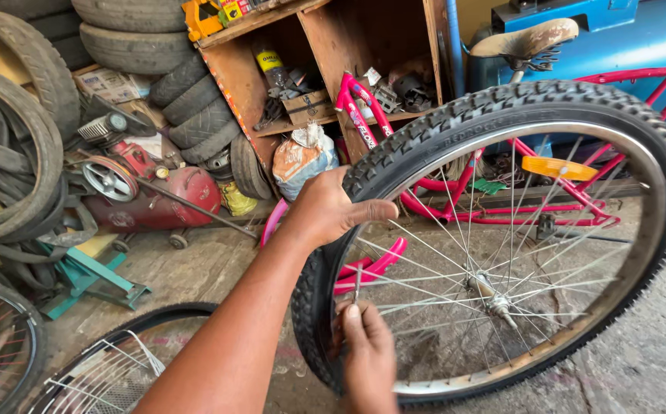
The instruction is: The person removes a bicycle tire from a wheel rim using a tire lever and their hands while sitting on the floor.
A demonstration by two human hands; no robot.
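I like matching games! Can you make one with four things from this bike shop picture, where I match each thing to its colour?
Things:
1. bicycle frame
2. reflector on the spokes
3. air compressor tank
4. knobby tyre

Colours:
A. black
B. red
C. pink
D. orange

Pairs: 1-C, 2-D, 3-B, 4-A.

Bonus: the left hand keeps a grip on the knobby tyre, and the right hand works at the rim below it.
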